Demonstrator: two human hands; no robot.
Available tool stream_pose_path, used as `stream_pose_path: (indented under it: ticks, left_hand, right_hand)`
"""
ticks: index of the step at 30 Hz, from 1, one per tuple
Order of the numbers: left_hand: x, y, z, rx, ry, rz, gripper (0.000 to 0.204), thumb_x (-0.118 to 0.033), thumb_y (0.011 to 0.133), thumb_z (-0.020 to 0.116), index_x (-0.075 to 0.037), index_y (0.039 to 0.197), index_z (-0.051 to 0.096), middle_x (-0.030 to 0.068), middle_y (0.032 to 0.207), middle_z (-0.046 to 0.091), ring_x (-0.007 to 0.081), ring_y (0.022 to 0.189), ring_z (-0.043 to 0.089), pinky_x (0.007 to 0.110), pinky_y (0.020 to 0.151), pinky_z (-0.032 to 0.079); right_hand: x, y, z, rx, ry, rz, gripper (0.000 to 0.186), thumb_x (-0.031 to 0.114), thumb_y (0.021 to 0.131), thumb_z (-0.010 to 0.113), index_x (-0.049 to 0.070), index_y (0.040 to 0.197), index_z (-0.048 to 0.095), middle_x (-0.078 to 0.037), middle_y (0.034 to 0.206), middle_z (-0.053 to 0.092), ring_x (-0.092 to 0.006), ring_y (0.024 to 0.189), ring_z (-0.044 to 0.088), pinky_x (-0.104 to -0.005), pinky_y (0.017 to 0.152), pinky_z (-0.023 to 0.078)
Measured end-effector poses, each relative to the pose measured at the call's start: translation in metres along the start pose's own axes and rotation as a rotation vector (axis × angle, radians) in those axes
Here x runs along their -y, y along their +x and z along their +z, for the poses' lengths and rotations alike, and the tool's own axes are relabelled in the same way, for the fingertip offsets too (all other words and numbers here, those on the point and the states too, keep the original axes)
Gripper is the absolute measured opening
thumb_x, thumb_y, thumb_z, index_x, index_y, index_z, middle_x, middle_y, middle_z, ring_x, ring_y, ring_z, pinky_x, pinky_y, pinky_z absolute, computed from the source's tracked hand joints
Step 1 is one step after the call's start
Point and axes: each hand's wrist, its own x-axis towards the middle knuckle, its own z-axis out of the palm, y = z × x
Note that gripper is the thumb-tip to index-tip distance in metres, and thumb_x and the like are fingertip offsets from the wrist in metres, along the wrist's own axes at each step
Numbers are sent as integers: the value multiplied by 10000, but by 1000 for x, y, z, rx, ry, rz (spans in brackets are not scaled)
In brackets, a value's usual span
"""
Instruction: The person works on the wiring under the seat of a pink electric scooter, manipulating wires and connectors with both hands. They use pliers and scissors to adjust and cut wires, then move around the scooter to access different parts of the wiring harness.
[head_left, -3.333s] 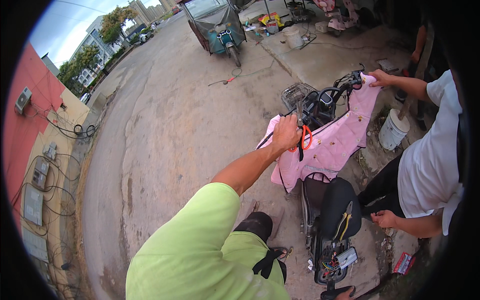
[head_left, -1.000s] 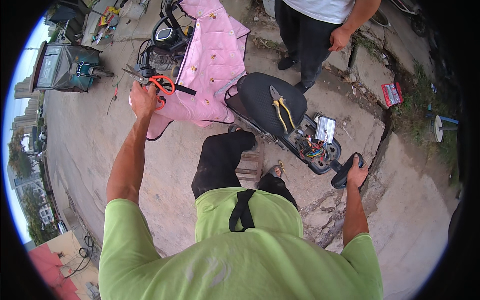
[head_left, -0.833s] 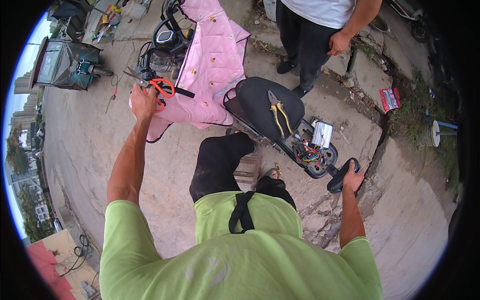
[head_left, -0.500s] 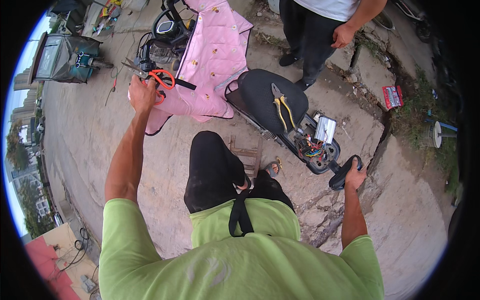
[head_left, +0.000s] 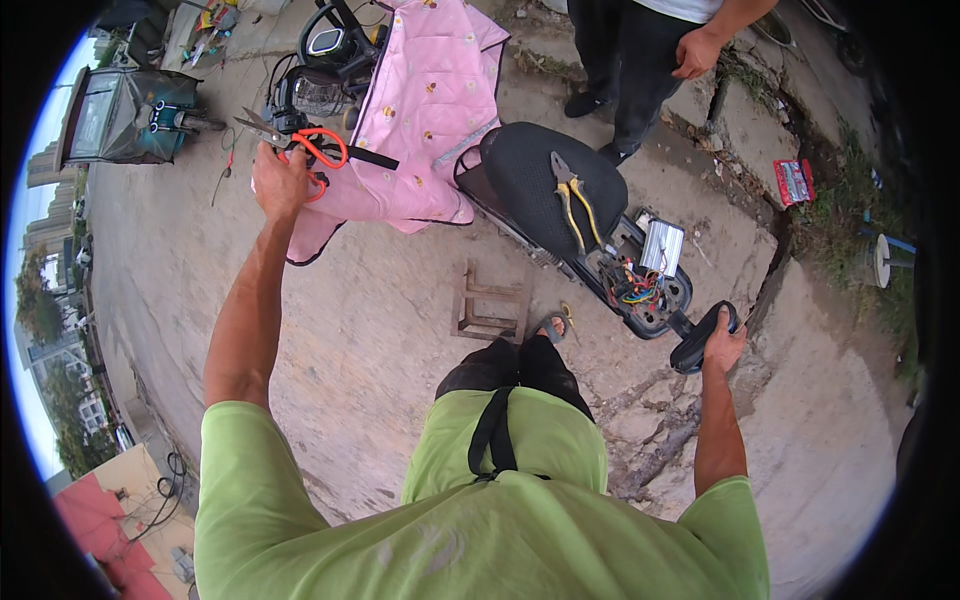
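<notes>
My left hand (head_left: 280, 183) is closed round scissors (head_left: 322, 131) with orange-red handles, their metal blades parted and pointing up-left over the ground beside the pink quilted cover (head_left: 430, 110). On the right, my right hand (head_left: 725, 345) grips the black padded backrest (head_left: 698, 345) at the rear of an electric scooter. Its dark seat (head_left: 550, 185) carries pliers (head_left: 575, 205) with yellow handles. Behind the seat an open bay shows coloured wires (head_left: 640, 288) and a silver finned box (head_left: 662, 247). The pink cover drapes over the scooter's front.
A small wooden stool (head_left: 490, 300) lies near my feet. Another person (head_left: 640, 60) in dark trousers stands beyond the seat. Cracked concrete runs along the right, with a red packet (head_left: 794, 182) and a white spool (head_left: 882, 262). A covered three-wheeler (head_left: 130, 118) is parked far left.
My bent left leg has drawn back under me, uncovering more of the wooden stool. The view has shifted slightly. Both hands keep their holds.
</notes>
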Motion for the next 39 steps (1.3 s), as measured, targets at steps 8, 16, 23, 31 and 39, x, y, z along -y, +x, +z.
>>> stream_pose_path:
  ticks: [8, 16, 23, 31, 39]
  left_hand:
    - [11, 0, -1, -18, -66, 38, 448, -354, 862, 712, -15, 1132, 602, 250, 1035, 689, 466, 1025, 645, 544, 888, 488]
    - [-3, -2, -8, 38, -45, -47, 466, -359, 859, 715, -19, 1160, 612, 258, 1048, 699, 471, 1028, 651, 551, 884, 493]
    - [26, 3, 4, 9, -10, -1, 454, -366, 880, 691, -25, 1166, 600, 254, 1048, 692, 473, 1011, 646, 554, 874, 487]
    - [7, 5, 7, 51, -44, 9, 486, -364, 900, 671, -20, 1237, 601, 241, 1071, 692, 443, 1003, 657, 514, 862, 495]
    - [12, -3, 1, 121, 1, -104, 510, -383, 912, 651, -29, 1270, 572, 218, 1040, 700, 391, 945, 682, 470, 859, 511]
  right_hand:
    - [16, -4, -17, 135, 89, 13, 801, 623, 874, 693, -60, 1288, 627, -299, 1277, 639, -452, 1178, 612, -491, 1025, 452]
    - [11, -11, -16, 136, 192, 41, 807, 606, 869, 710, -27, 1359, 609, -269, 1285, 650, -412, 1209, 616, -469, 1039, 452]
    - [65, -25, -49, 190, 235, 208, 805, 682, 885, 612, 6, 1319, 659, -265, 1248, 687, -425, 1218, 624, -473, 1058, 444]
    - [5, 13, -21, 320, 755, 613, 731, 633, 939, 549, 13, 1311, 662, -198, 1228, 704, -355, 1108, 676, -460, 993, 510]
    - [-105, 52, 32, 1452, 804, 1186, 499, 517, 981, 577, 45, 1100, 686, -183, 1064, 717, -285, 930, 706, -423, 856, 575]
